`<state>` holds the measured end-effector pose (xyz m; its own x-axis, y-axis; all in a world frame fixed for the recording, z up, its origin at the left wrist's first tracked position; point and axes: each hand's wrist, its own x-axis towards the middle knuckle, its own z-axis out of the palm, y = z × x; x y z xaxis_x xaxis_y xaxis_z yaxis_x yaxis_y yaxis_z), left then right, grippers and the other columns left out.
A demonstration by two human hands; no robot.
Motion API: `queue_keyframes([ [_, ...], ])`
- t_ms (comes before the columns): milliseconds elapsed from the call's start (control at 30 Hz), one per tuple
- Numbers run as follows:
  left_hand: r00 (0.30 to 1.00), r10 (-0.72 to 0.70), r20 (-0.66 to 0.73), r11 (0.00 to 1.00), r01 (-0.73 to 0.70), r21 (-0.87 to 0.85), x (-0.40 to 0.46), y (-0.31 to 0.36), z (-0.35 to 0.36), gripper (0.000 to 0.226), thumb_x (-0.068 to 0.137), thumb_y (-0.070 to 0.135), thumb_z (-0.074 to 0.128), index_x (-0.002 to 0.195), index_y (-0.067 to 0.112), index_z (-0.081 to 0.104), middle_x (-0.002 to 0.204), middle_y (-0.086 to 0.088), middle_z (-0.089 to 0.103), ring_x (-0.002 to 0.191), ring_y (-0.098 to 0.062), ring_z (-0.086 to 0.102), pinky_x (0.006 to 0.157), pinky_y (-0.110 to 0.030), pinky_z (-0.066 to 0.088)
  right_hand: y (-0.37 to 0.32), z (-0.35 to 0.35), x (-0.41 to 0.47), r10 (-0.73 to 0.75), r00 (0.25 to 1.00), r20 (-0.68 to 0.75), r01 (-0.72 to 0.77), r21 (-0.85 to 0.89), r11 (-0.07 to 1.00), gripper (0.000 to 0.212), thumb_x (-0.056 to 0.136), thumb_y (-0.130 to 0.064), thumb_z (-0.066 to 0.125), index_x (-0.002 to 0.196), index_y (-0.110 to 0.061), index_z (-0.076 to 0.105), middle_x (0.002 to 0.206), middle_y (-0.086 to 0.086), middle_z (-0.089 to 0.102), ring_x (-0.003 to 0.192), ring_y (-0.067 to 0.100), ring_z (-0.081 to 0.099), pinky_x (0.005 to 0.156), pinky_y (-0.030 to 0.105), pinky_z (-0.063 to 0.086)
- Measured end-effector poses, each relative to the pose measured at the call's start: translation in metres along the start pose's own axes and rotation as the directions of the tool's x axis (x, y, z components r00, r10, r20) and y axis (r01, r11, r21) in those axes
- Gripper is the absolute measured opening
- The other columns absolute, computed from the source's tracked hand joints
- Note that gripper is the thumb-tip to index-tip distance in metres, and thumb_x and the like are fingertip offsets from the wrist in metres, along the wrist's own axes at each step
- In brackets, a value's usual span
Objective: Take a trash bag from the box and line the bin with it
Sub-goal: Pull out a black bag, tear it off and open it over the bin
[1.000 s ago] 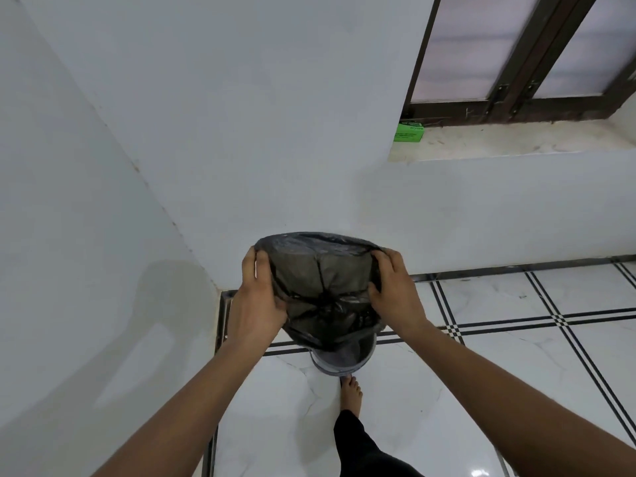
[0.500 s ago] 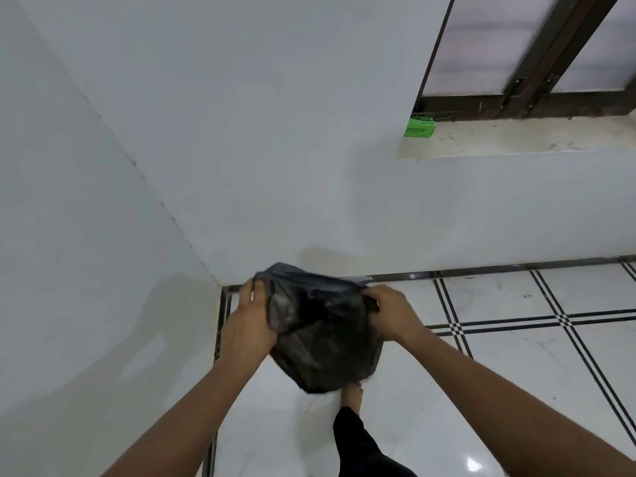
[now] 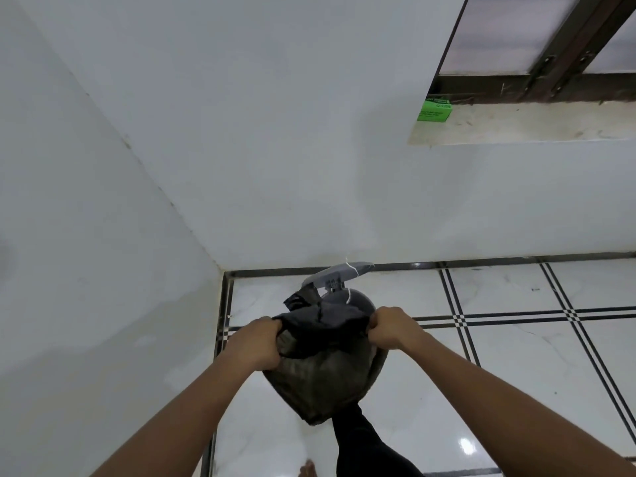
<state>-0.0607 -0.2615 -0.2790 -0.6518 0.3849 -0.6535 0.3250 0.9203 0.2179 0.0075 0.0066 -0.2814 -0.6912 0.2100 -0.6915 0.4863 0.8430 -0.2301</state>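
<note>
Head view: trash bag [image 3: 320, 380] out of green box [image 3: 434, 110], draped over bin [image 3: 358, 299]. Left hand [image 3: 256, 344], right hand [image 3: 390, 328] fists clutching bag edge. Rim fit unfinished.

Single head-worn wide-angle view, looking forward and down from standing height into room corner. Both forearms enter from bottom edge, left hand [image 3: 256, 346] and right hand [image 3: 390, 330] close below lens at frame centre. Tiled floor [image 3: 516, 373] fills lower right; white walls [image 3: 241, 132] upper left; window ledge [image 3: 523, 127] top right, farther off. Straight lines bow toward the edges.
</note>
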Motion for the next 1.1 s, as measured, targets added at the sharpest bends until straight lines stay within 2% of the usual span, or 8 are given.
queue_keyframes([
  [100,1.000,0.014,0.009,0.998,-0.014,-0.069,0.015,0.009,-0.002,0.050,0.074,0.017,0.068,0.121,0.019,0.051,0.125,-0.006,0.054,0.109,-0.027,0.062,0.084,-0.036,0.055,0.005,-0.004,0.010,0.011,0.996,-0.086,0.003,0.157,0.988,0.022,0.075,-0.035,0.066,0.079,-0.014,0.070,0.084,0.006,0.071,0.078,0.020,0.067,0.069,0.031,0.057],
  [233,0.995,-0.021,-0.095,0.991,0.008,-0.130,0.035,0.017,0.006,0.082,0.079,0.020,0.067,0.153,0.018,0.032,0.150,-0.003,0.038,0.116,-0.030,0.062,0.082,-0.036,0.053,0.015,-0.002,0.026,-0.036,0.977,-0.211,0.068,0.149,0.986,0.018,0.079,-0.015,0.064,0.096,-0.020,0.067,0.097,0.002,0.068,0.089,0.022,0.065,0.071,0.032,0.054],
  [433,0.998,-0.060,0.005,0.977,0.060,-0.205,0.077,0.024,0.023,0.092,0.076,0.025,0.071,0.157,0.020,0.027,0.150,-0.003,0.039,0.123,-0.029,0.058,0.094,-0.044,0.056,0.030,0.014,0.071,-0.142,0.967,-0.212,0.142,-0.018,0.990,0.054,0.092,-0.015,0.054,0.144,-0.026,0.050,0.137,0.007,0.055,0.114,0.032,0.064,0.091,0.040,0.056],
  [567,0.995,-0.075,0.059,0.970,0.087,-0.228,0.120,0.022,0.050,0.089,0.076,0.023,0.069,0.156,0.021,0.032,0.153,-0.002,0.038,0.125,-0.028,0.058,0.099,-0.044,0.054,0.040,0.028,0.114,-0.131,0.984,-0.125,0.117,-0.110,0.987,0.063,0.092,-0.017,0.053,0.153,-0.023,0.040,0.144,0.006,0.049,0.115,0.033,0.064,0.090,0.040,0.056],
  [733,0.991,-0.135,0.025,0.972,0.137,-0.192,0.173,0.021,0.103,0.087,0.080,0.016,0.068,0.157,0.017,0.027,0.159,-0.003,0.028,0.113,-0.032,0.064,0.087,-0.042,0.057,0.058,0.067,0.177,-0.061,0.997,-0.057,0.062,0.024,0.998,0.071,0.090,-0.009,0.053,0.158,-0.014,0.031,0.162,0.011,0.032,0.137,0.036,0.049,0.108,0.042,0.046],
  [867,0.974,-0.217,-0.063,0.965,0.205,-0.164,0.218,0.015,0.157,0.090,0.081,0.016,0.070,0.157,0.017,0.022,0.165,-0.001,0.014,0.100,-0.029,0.067,0.073,-0.035,0.053,0.080,0.111,0.241,0.017,0.999,-0.032,-0.009,0.228,0.974,0.070,0.086,-0.006,0.059,0.153,-0.009,0.042,0.154,0.016,0.046,0.140,0.036,0.045,0.113,0.037,0.038],
  [967,0.958,-0.245,-0.150,0.966,0.229,-0.116,0.252,0.005,0.194,0.094,0.081,0.016,0.071,0.158,0.015,0.018,0.167,-0.004,0.008,0.093,-0.027,0.068,0.067,-0.034,0.052,0.091,0.141,0.281,0.079,0.996,-0.037,-0.057,0.408,0.911,0.057,0.086,-0.005,0.062,0.142,-0.015,0.058,0.138,0.009,0.064,0.129,0.031,0.057,0.103,0.027,0.042],
  [1100,0.938,-0.223,-0.265,0.974,0.227,-0.015,0.302,-0.013,0.236,0.094,0.082,0.017,0.072,0.159,0.011,0.017,0.169,-0.010,0.006,0.087,-0.025,0.068,0.063,-0.033,0.052,0.105,0.182,0.339,0.177,0.984,0.013,-0.135,0.704,0.698,0.036,0.083,-0.008,0.070,0.116,-0.023,0.074,0.111,-0.001,0.073,0.112,0.024,0.068,0.102,0.032,0.051],
])
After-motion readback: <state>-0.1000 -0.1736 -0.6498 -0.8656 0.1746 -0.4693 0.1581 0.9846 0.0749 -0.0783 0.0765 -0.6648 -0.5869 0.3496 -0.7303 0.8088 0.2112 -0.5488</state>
